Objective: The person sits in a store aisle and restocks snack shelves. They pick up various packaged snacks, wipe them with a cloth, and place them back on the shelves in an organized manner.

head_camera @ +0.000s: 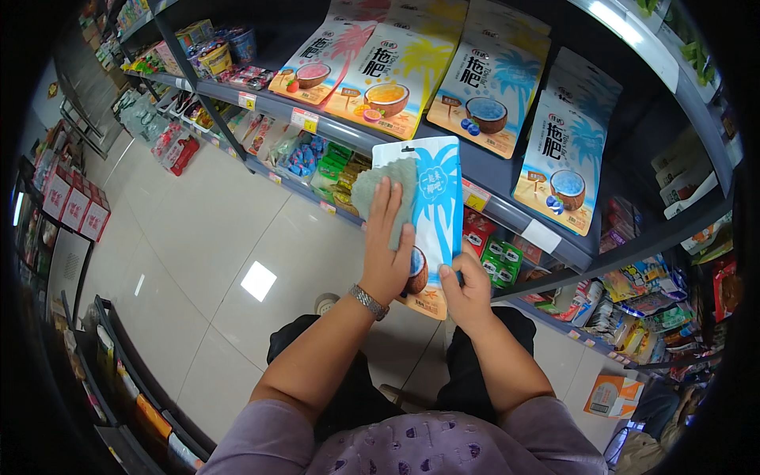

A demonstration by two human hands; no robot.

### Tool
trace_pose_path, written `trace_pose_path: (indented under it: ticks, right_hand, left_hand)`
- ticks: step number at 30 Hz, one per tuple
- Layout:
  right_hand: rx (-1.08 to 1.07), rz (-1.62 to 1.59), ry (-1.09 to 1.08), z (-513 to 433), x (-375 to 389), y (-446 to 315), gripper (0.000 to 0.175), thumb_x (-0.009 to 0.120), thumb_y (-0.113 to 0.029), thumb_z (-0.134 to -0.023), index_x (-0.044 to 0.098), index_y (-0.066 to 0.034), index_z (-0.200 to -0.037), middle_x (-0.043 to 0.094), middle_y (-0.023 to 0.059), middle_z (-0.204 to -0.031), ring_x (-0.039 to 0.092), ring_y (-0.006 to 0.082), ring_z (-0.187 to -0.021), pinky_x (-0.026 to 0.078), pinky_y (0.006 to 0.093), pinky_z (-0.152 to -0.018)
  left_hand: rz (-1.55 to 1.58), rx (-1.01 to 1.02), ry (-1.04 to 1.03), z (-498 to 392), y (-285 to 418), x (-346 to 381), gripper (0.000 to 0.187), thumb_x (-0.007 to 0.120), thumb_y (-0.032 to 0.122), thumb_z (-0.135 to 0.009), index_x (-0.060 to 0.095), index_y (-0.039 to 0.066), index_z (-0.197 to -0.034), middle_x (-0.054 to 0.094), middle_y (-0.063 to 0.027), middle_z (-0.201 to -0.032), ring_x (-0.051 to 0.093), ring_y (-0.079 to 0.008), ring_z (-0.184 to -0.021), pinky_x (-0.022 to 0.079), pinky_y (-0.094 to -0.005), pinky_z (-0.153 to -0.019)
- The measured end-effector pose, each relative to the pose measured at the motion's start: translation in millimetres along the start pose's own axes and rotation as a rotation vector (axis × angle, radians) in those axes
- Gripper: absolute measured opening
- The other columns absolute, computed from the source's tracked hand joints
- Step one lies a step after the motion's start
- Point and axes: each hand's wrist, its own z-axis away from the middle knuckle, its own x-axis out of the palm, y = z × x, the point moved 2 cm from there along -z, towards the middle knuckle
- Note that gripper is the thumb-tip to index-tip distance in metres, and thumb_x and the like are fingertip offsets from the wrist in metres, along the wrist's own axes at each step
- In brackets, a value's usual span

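Note:
In front of the shelf, my right hand (pixel 468 286) grips the lower right edge of a blue and white snack pouch (pixel 436 202), thumb on its front. My left hand (pixel 387 240) lies flat with a grey-green cloth (pixel 380 178) under its fingers, against the pouch's left part. The cloth covers part of the pouch's printed face. Similar pouches lie in rows on the shelf just beyond: a pink one (pixel 323 59), a yellow one (pixel 389 74), a blue one (pixel 490 89) and another blue one (pixel 561 160) at the right.
The shelf's front rail (pixel 350 135) carries price tags. Packaged sweets (pixel 335 169) fill the lower shelf. A metal upright (pixel 196 83) stands at the left. An orange and white carton (pixel 614 396) is on the tiled floor at lower right, near a partly visible person (pixel 644 451). A black rack (pixel 139 386) stands at lower left.

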Motion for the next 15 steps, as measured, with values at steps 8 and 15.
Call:
trace_pose_path:
  ticks: [8, 15]
  right_hand:
    - [-0.021, 0.082, 0.161, -1, -14, -5, 0.015, 0.060, -0.001, -0.086, 0.047, -0.0012, -0.079, 0.054, 0.0249, -0.122, 0.057, 0.0307, -0.107, 0.044, 0.0334, -0.087]
    - [-0.032, 0.156, -0.037, 1, -1, -41, 0.020, 0.065, -0.011, -0.084, 0.048, -0.0039, -0.090, 0.041, 0.0271, -0.136, 0.051, 0.0406, -0.118, 0.044, 0.0391, -0.091]
  left_hand:
    - [0.564, -0.418, 0.040, 15, -8, 25, 0.060, 0.042, 0.027, -0.099, 0.020, -0.006, -0.145, 0.034, -0.0243, -0.143, 0.035, -0.0255, -0.132, 0.028, -0.0351, -0.108]
    - [0.852, -0.727, -0.219, 19, -14, 31, 0.067, 0.037, 0.045, -0.099, 0.015, 0.007, -0.150, 0.036, -0.0161, -0.142, 0.037, -0.0219, -0.129, 0.031, -0.0334, -0.107]
